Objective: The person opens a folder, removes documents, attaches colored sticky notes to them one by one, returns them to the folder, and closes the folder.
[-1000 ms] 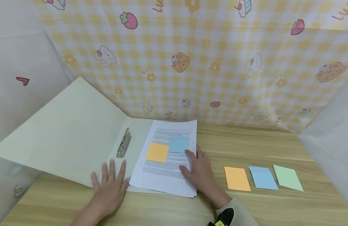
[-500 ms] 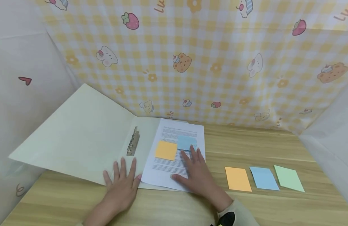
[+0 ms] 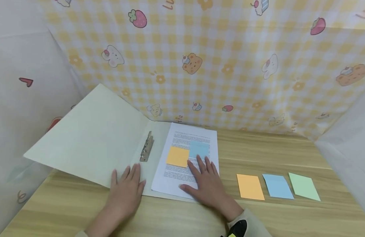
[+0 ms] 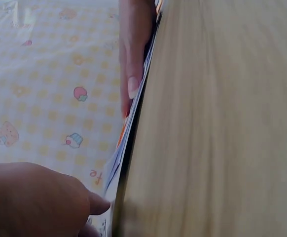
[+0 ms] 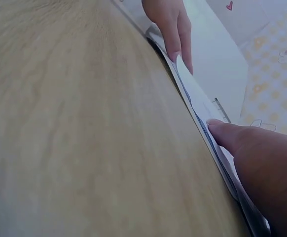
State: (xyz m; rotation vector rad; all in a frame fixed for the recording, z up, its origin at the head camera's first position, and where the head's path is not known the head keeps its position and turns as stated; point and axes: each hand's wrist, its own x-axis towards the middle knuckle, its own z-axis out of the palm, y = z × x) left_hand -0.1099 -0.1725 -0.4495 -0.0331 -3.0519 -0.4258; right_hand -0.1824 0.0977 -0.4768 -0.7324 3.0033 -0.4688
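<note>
A pale folder [image 3: 90, 138] lies spread out in the head view, its left cover slanting up. My left hand [image 3: 124, 191] rests on the folder's near edge by the fold, fingers straight. Above it sits a metal ring clip [image 3: 147, 147]. On the folder's right side is a stack of printed paper [image 3: 174, 182]. It bears an orange sticky note [image 3: 177, 157] and a blue sticky note [image 3: 199, 148]. My right hand [image 3: 207, 186] lies on the paper with fingers spread, fingertips at the blue note's lower edge. In the right wrist view its thumb [image 5: 220, 129] touches the paper.
To the right on the wooden table [image 3: 289, 217] lie a second orange note [image 3: 250, 187], a second blue note [image 3: 278, 186] and a green note [image 3: 304, 186] in a row. A checked cloth [image 3: 223, 46] hangs behind, and white cloth [image 3: 19, 108] stands at the left.
The folder and paper have slid to the right. My left hand has moved right with them, its fingers now closer together. My right hand has gone from the paper's right edge onto its top.
</note>
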